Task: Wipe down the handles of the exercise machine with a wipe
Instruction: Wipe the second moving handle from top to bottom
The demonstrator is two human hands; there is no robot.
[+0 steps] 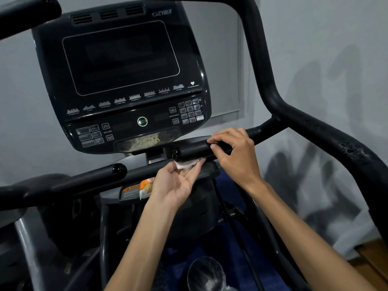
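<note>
Gripping the short right inner handle [195,149] of the exercise machine, the right hand [235,152] curls its fingers over the top of the black bar while the thumb comes round from the near side, so the hand is closed around the bar a little way back from its rounded, glossy end cap. Just below that end cap, the left hand [178,183] lies palm up with its fingers nearly straight and relaxed, and a small folded white wipe [185,164] rests across the fingertips, lifted against the underside of the handle; the thumb lies beside the wipe's left edge, though whether it presses on the wipe cannot be told. The wipe touches or nearly touches the bar right at its tip.

A matching left inner handle [100,175] points inward from the left side, its own glossy cap well apart from both hands. Above them stands the dark console [121,80], tilted in the wide view, with an unlit screen [120,57], a CYBEX logo [162,13], a round green-ringed button [142,121], and keypads marked for incline and resistance. A thick black curved arm bar [310,127] sweeps down on the right, its coating chipped and pitted. Beneath the left hand, an orange warning label [134,189] shows on the machine's frame. A pale grey wall [315,49] stands behind everything.
</note>
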